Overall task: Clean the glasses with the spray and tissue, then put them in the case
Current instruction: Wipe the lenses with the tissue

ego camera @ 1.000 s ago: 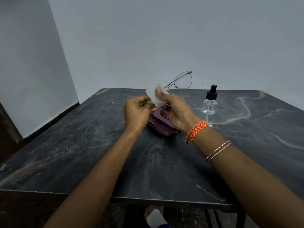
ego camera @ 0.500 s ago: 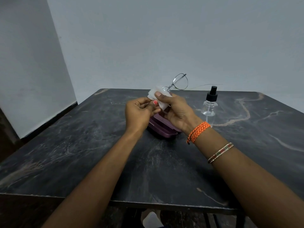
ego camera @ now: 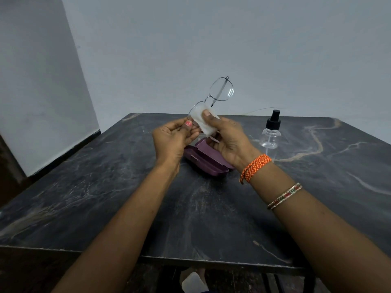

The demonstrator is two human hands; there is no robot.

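Two hands meet above the dark marbled stone bench (ego camera: 110,187), both busy with a pair of thin silver wire-rimmed glasses (ego camera: 221,89) held up in the air, tilted so that one lens stands higher than the other. The left hand (ego camera: 171,138) has its fingers curled, and its thumb and fingers pinch the rim of the lower lens. The right hand (ego camera: 227,136) pinches a folded white tissue (ego camera: 201,120) against that same lower lens, thumb pressed on the tissue's front. Directly under the hands, an open purple hard-shell glasses case (ego camera: 206,160) lies on the bench. To the right of the case, well apart from the hands, a small clear plastic spray bottle with a black nozzle (ego camera: 270,132) stands upright.
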